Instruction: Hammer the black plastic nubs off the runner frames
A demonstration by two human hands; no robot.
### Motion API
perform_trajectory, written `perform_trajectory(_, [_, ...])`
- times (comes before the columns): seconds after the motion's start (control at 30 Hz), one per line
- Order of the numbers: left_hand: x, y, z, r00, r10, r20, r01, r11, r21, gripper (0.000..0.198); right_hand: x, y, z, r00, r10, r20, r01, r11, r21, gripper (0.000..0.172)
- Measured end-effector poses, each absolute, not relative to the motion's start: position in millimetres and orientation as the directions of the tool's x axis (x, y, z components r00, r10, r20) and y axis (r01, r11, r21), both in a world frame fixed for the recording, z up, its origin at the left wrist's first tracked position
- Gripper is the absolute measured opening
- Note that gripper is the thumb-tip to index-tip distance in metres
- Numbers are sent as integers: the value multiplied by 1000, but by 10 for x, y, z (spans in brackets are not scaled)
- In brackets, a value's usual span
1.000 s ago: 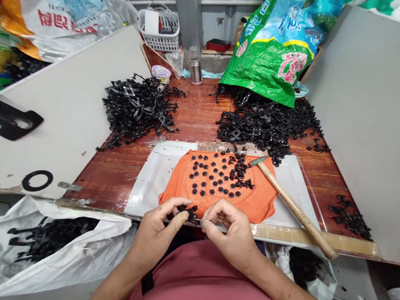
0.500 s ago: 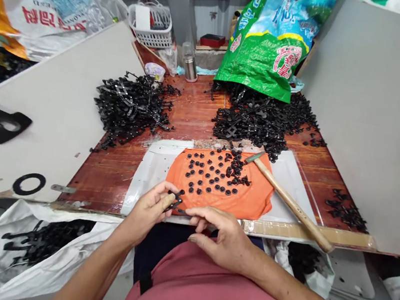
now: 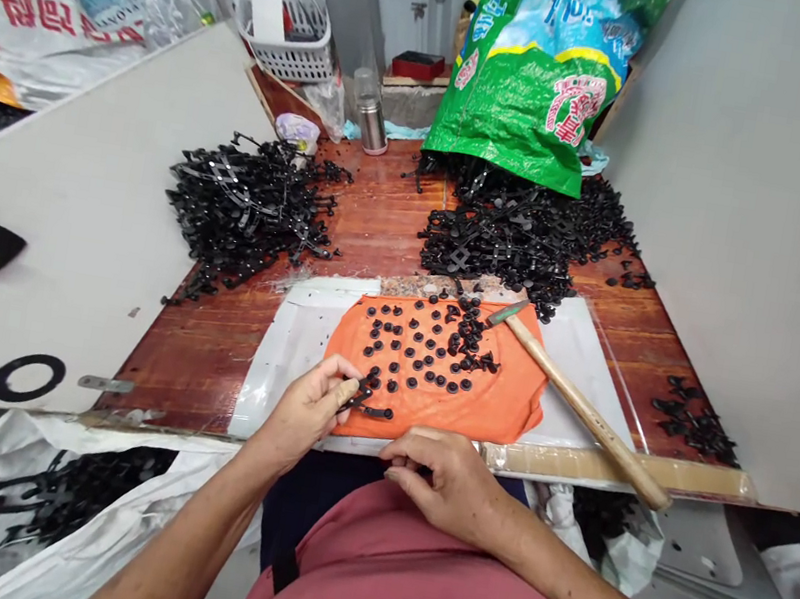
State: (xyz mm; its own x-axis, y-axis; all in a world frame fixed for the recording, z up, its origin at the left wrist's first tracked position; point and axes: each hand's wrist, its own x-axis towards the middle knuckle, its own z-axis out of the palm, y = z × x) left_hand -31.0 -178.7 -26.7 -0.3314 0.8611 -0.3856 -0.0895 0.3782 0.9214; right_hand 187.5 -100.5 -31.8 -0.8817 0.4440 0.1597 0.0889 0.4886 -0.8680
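Observation:
My left hand [image 3: 311, 405] pinches a branched black plastic piece [image 3: 352, 395] between thumb and fingers at the near left edge of an orange cloth [image 3: 427, 413]. One thin arm of that piece sticks out to the right over the cloth and ends in a round knob. Loosely bent, my right hand [image 3: 438, 470] hovers by the table's front edge, thumb apart from the fingers, with nothing visible in it. Many small round black plastic studs [image 3: 412, 382] stand spaced out on the cloth, and more lie bunched at its right. A hammer [image 3: 581, 404] with a wooden handle rests across the cloth's right side.
Heaps of black plastic parts lie at the back left [image 3: 248, 205] and back right [image 3: 509, 231], the latter below a green and blue sack [image 3: 519, 126]. A steel flask [image 3: 373, 123] and white basket [image 3: 289, 44] stand behind. Grey boards [image 3: 730, 230] flank the table.
My right hand has drawn back from the black piece, its index finger now curled in. The left hand still grips the piece, whose arm now points right. The view has shifted slightly.

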Motion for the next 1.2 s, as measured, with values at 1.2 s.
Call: perform_trajectory(1.2, [-438, -1619, -131, -246, 905, -347, 157, 391, 907, 34, 2621, -511, 308, -846, 533, -25, 434, 659, -614, 51])
